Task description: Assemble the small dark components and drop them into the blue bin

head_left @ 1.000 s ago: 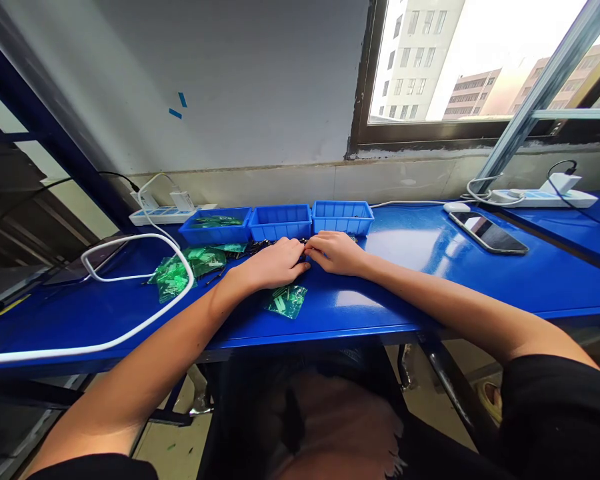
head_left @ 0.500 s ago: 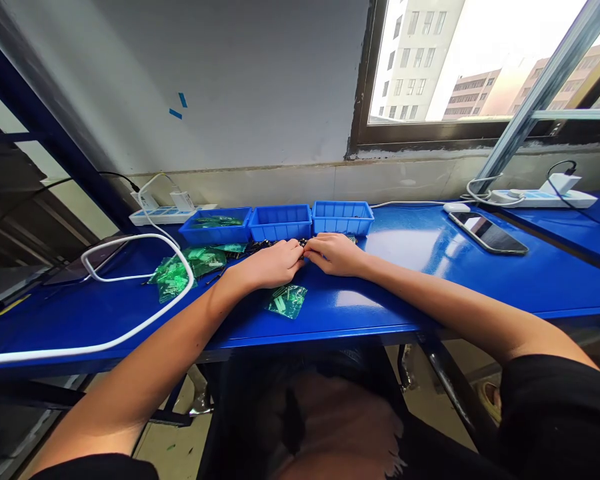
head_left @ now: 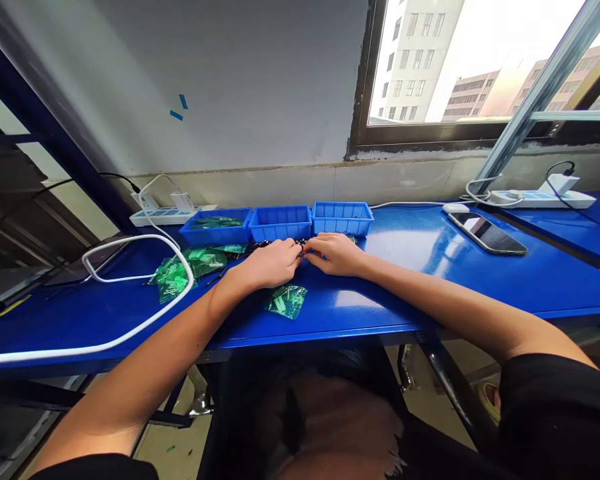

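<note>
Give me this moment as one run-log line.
left hand: at small dark parts, grip unclear | right hand: beside left, grip unclear | nearer edge: green bag | behind: three blue bins

Daylight reaches you through the rectangular brown-framed glass window (head_left: 460,73), its sky (head_left: 500,33) blown white, and glares off your flat, glossy blue bench (head_left: 405,233); beneath, you get murky shadow, and wide-angle stretch distorts the edges.

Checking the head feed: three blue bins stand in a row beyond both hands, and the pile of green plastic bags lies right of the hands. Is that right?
Not quite: the pile of green plastic bags lies left of the left hand and right hand, as the head view shows. Three blue bins do stand in a row beyond both.
</note>
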Motion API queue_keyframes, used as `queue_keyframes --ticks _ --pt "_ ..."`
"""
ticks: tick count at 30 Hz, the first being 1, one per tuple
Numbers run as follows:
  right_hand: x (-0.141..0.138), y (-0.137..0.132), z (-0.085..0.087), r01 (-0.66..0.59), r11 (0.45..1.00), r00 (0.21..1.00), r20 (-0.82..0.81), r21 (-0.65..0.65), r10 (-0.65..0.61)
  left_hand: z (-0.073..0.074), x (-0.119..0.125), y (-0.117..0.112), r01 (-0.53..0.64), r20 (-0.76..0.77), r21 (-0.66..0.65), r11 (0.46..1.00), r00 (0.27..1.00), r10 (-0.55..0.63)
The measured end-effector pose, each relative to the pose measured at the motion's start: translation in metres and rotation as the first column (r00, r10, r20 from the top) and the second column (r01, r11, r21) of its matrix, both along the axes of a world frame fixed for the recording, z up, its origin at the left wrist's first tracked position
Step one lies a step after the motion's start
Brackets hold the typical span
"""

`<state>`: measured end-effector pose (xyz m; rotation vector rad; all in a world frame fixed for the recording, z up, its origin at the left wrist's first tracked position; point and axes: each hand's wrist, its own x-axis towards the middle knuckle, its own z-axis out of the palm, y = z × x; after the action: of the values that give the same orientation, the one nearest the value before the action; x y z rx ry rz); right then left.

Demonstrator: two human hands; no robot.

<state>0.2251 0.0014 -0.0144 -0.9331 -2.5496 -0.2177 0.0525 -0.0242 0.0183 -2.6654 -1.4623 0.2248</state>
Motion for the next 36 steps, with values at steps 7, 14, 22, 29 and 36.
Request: queue_keyframes --ticks 7,14,22,29,36 --pt "0.0007 0.0003 -0.0005 -0.015 1.000 1.000 -0.008 0.003 0.015 -0.0008 -0.0014 0.0000 0.036 0.000 0.015 0.999 0.999 -0.036" --pt "0.0001 -0.0003 -0.0010 0.007 1.000 1.000 -0.009 0.023 -0.007 -0.0011 -0.0015 -0.0001 0.022 0.015 0.004 1.000 1.000 -0.022" --pt "0.0003 0.0003 -0.0012 0.011 1.000 1.000 -0.003 0.025 -0.011 -0.0009 -0.0016 0.0005 0.016 0.019 -0.002 1.000 1.000 -0.016" --pt "0.0005 0.0015 -0.0012 0.004 1.000 1.000 -0.006 0.021 -0.004 0.0007 -0.0007 -0.0010 0.027 0.008 0.014 1.000 1.000 -0.027" --pt "0.0009 0.0016 -0.0009 -0.013 1.000 1.000 -0.016 0.027 0.013 0.0015 0.0002 -0.0023 0.010 0.027 0.015 1.000 1.000 -0.010"
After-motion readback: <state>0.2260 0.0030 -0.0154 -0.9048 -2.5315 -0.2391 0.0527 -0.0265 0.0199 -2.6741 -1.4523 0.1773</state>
